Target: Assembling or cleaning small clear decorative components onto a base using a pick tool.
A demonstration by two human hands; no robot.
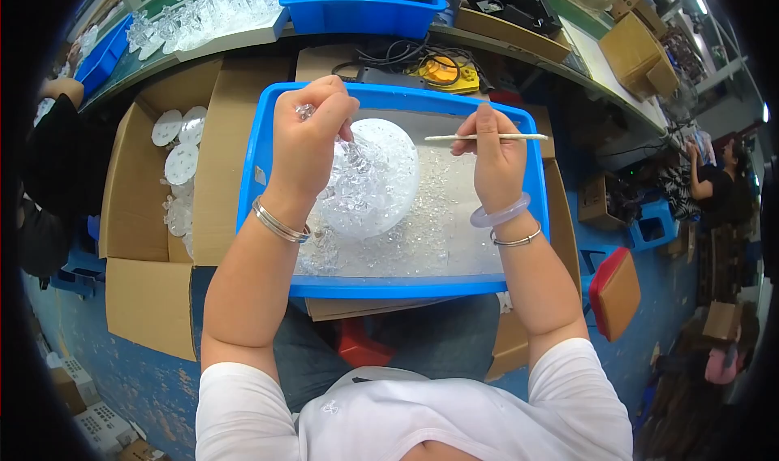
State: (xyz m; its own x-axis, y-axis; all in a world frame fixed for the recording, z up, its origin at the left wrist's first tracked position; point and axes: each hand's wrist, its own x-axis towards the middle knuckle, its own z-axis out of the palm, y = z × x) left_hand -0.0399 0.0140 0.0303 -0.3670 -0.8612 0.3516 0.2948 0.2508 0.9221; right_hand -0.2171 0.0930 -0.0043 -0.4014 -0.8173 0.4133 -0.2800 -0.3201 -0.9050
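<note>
My left hand (310, 132) is raised over the left side of a blue tray (398, 287), its fingers curled closed around a small clear plastic piece (305, 111). Between the fingers and thumb of my right hand (497, 148), over the tray's right side, is a thin whitish stick (442, 138), held level and pointing left. Below my left hand lies a round white disc (399, 162) with clear plastic pieces (357, 181) heaped on it. My left hand partly hides the heap. Tiny glittering bits (442, 209) are scattered over the tray's floor.
An open cardboard box (134, 185) with white dotted discs (181, 163) stands left of the tray. Beyond it, a bench carries a pile of clear parts (215, 10) and a blue bin (357, 15). A yellow device (450, 73) and cables lie behind the tray. Another person (714, 177) sits far right.
</note>
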